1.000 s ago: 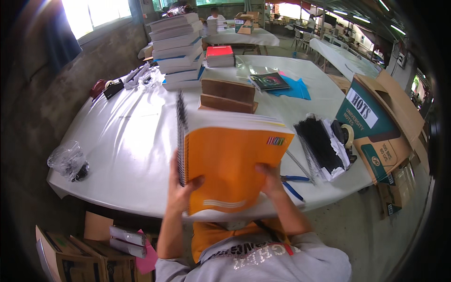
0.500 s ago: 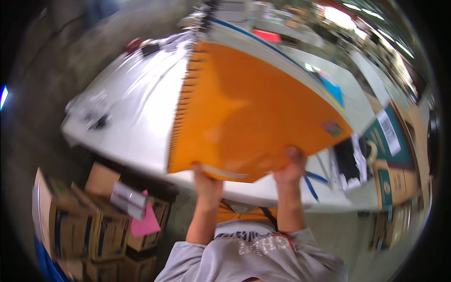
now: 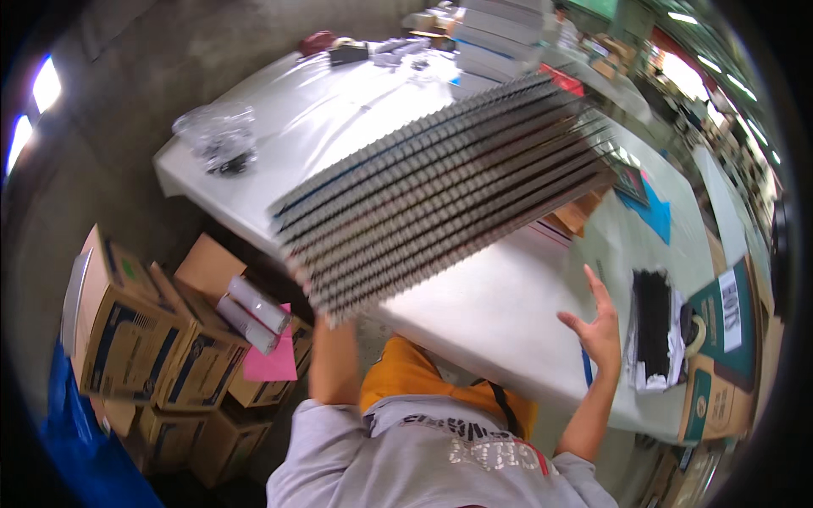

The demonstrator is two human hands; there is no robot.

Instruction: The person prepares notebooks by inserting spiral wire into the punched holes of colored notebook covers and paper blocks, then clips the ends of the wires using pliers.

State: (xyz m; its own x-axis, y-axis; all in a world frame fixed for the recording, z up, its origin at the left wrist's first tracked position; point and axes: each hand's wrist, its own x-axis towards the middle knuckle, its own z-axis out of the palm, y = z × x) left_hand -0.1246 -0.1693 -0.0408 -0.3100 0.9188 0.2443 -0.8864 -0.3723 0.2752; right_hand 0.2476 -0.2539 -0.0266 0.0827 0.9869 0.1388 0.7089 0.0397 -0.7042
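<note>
A tilted stack of spiral-bound notebooks [image 3: 449,186] hangs over the white table, its rows of coil bindings turned toward me. My left hand [image 3: 305,286] grips the stack's near left end; most of its fingers are hidden behind the notebooks. To the right, clear of the stack, my right hand [image 3: 600,330] is raised above the table's near edge with thumb and fingers apart, holding nothing. Beside its wrist shows a blue handle [image 3: 586,366], mostly covered. The orange cover does not show now.
On the white table [image 3: 491,313] lie a clear plastic bag [image 3: 218,140], a bundle of black strips [image 3: 652,330] in white wrapping and a tape dispenser [image 3: 348,52]. A green-and-brown box [image 3: 716,372] stands at the right. Several cartons [image 3: 135,339] are stacked at lower left.
The notebooks have turned from orange cover facing me to coil bindings facing me. My right hand has let go and moved right; my left hand still holds them. The view has shifted.
</note>
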